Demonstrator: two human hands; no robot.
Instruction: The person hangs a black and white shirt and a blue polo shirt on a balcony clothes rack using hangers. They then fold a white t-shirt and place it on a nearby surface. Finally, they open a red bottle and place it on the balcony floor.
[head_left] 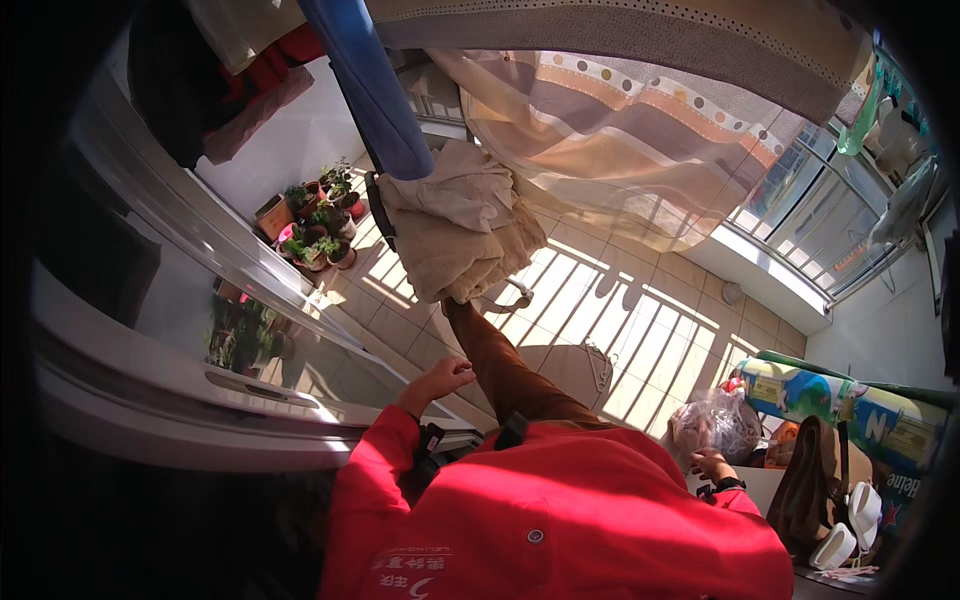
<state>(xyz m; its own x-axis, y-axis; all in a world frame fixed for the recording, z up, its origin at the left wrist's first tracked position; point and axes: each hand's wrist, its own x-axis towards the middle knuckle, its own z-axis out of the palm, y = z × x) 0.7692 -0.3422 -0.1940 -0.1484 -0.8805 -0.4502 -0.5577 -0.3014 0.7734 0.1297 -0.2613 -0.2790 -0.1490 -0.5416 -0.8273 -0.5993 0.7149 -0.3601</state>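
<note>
My left hand [446,376] hangs beside my brown trouser leg [515,365], next to the edge of the sliding door [250,390]. Its fingers are loosely curled, with nothing visible in them. Low on the right, my right hand [711,464] is at the near side of a clear plastic bag [715,425] with something brownish inside. Those fingers look slightly apart; whether they touch the bag I cannot tell. Ahead of my leg lies a folded beige cloth pile [465,225], hiding most of its support.
Potted plants [318,225] stand by the left wall. Long curtains [620,150] hang ahead, and a blue cloth [375,90] hangs above the pile. A hanger [600,368] lies on the sunlit tiles [570,285]. At right are a brown bag [815,480] and a colourful long package [840,405].
</note>
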